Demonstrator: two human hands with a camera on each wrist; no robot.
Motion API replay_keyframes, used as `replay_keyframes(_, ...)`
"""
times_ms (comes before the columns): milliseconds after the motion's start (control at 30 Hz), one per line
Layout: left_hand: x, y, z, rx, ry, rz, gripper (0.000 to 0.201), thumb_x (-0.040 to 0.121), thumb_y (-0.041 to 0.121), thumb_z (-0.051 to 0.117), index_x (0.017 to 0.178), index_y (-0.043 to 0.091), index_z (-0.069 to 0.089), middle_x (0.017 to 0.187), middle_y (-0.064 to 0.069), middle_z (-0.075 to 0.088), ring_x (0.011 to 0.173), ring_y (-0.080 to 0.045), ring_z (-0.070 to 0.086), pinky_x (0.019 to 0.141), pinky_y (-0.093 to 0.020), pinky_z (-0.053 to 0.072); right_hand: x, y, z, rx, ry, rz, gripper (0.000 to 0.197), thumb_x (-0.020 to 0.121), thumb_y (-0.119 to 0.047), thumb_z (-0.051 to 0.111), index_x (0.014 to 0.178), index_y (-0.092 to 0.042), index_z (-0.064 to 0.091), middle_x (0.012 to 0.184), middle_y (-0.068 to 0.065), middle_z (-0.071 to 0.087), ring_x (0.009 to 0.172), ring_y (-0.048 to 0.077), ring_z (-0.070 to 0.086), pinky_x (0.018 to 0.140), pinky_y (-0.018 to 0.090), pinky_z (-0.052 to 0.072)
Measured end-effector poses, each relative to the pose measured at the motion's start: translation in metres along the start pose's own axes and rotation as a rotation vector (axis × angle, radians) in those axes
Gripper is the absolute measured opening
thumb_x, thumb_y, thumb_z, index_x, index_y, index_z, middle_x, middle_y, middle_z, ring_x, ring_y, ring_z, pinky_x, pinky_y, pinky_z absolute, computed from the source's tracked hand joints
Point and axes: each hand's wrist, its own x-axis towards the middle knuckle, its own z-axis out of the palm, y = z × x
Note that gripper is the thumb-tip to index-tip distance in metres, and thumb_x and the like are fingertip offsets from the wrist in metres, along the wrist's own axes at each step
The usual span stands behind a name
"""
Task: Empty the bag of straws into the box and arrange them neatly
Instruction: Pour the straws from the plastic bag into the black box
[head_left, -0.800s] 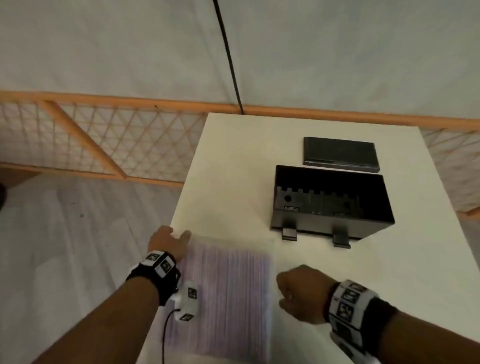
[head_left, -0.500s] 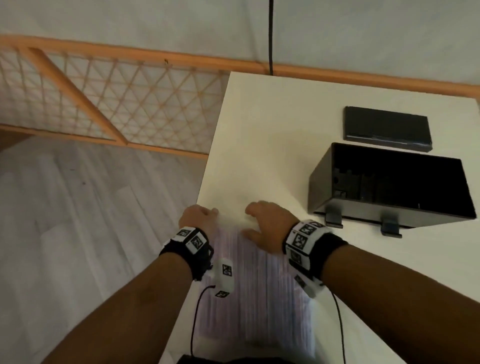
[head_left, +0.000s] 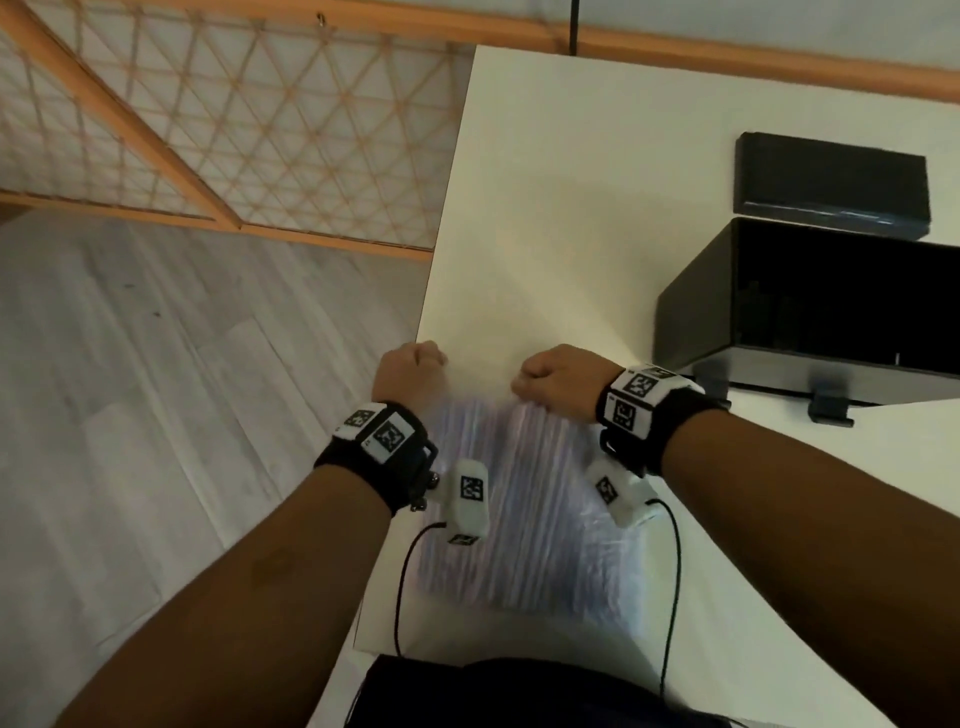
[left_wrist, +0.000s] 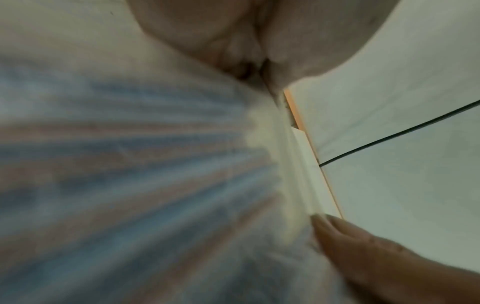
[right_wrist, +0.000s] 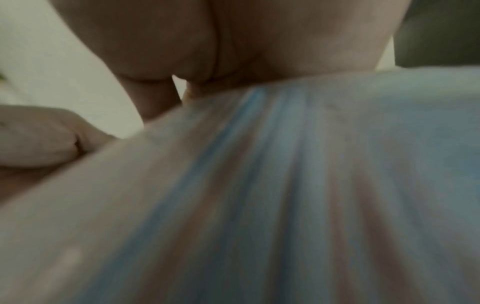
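Observation:
A clear plastic bag of pale blue and pink straws (head_left: 524, 509) lies flat at the table's near left corner. My left hand (head_left: 410, 371) grips the bag's far edge at its left end with curled fingers. My right hand (head_left: 550, 379) pinches the same far edge further right. In the left wrist view the bag of straws (left_wrist: 130, 185) fills the frame, blurred, and in the right wrist view the bag (right_wrist: 285, 195) does too. The open black box (head_left: 810, 306) stands to the right, its inside dark.
The box's black lid (head_left: 831, 187) lies flat behind the box. The white table (head_left: 561, 208) ends just left of my left hand, with grey floor below. A wooden lattice fence (head_left: 234, 130) runs behind. Wrist-camera cables hang near the table's front edge.
My right hand has come across from beside the bag to its far edge and curled onto it. My left hand has closed on the edge too. The view has swung left and down.

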Motion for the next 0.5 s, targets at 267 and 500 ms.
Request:
replay_keyframes(267, -0.029, 0.035, -0.008, 0.263, -0.618, 0.418, 0.053, 0.096, 0.063, 0.047, 0.077, 0.016, 0.066, 0.067, 0.010, 0.064, 0.066, -0.006, 0.059, 0.071, -0.030, 0.044, -0.037, -0.024, -0.013, 0.025, 0.107, -0.067, 0.027, 0.087, -0.018, 0.062, 0.062, -0.026, 0.062, 0.058, -0.014, 0.058, 0.060, 0.003, 0.053, 0.056, 0.021, 0.039)
replay_keyframes(500, -0.043, 0.054, -0.017, 0.377, -0.452, 0.698, 0.035, 0.105, 0.025, 0.056, 0.070, 0.023, 0.062, 0.062, 0.010, 0.062, 0.057, 0.002, 0.055, 0.059, -0.012, 0.037, -0.091, 0.001, -0.037, -0.040, 0.277, -0.054, 0.031, 0.090, -0.033, 0.065, 0.064, -0.016, 0.068, 0.058, -0.009, 0.062, 0.056, 0.001, 0.054, 0.059, 0.020, 0.046)
